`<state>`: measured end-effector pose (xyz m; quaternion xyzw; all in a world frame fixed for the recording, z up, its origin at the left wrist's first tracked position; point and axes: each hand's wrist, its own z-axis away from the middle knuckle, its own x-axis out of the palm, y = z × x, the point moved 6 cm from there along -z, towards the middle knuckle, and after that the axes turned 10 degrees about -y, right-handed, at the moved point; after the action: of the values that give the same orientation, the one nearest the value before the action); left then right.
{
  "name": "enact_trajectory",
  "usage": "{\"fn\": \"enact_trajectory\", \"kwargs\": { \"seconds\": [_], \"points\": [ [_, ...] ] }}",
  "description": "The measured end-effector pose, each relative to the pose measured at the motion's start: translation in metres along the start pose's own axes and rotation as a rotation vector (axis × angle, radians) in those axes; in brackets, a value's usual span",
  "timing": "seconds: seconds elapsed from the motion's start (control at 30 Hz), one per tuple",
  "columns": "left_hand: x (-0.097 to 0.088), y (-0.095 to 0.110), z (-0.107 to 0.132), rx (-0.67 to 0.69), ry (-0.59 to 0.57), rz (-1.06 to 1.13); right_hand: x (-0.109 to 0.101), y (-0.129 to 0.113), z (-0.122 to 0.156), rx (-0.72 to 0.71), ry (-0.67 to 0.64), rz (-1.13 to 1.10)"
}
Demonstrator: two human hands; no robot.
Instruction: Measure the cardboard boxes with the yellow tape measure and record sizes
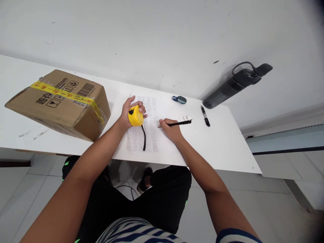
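My left hand (pixel 128 109) is wrapped round a yellow tape measure (pixel 136 116), whose black wrist strap (pixel 144 138) hangs down over a printed sheet (pixel 151 135). Between the fingers of my right hand (pixel 172 130) is a black pen (pixel 180 123). Its tip points left at the sheet's right edge; whether it touches the paper I cannot tell. Small white pieces (pixel 187 118) lie just beyond the pen's far end. The sheet lies flat on the white table, partly covered by my left hand and the tape measure.
A taped cardboard box (pixel 83 118) stands on the left of the white table (pixel 215 148). To the right are a small blue-black object (pixel 179 99), a black marker (pixel 205 116) and a dark bottle (pixel 227 88) near the wall (pixel 141 44). My legs are under the front edge.
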<state>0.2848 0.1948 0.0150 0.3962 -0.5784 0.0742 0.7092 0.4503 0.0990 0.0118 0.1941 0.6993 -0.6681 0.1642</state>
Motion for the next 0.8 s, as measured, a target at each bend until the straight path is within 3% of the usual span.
{"fn": "enact_trajectory", "kwargs": {
  "seconds": [0.33, 0.43, 0.67, 0.8],
  "points": [
    [0.0021, 0.0002, 0.0002, -0.002, -0.015, -0.022, 0.0004, 0.0020, 0.0009, -0.002, -0.029, 0.018],
    [0.0032, 0.0002, 0.0004, 0.001, -0.026, -0.025, -0.0029, 0.0016, 0.0015, 0.000, 0.023, 0.017],
    [-0.0023, -0.0008, 0.0011, -0.006, 0.061, -0.008, -0.0008, 0.0042, -0.0001, 0.019, -0.016, 0.006],
    [-0.0033, -0.0008, 0.0000, -0.006, 0.046, -0.017, -0.0026, 0.0041, 0.0002, 0.010, 0.006, 0.011]
  ]
}}
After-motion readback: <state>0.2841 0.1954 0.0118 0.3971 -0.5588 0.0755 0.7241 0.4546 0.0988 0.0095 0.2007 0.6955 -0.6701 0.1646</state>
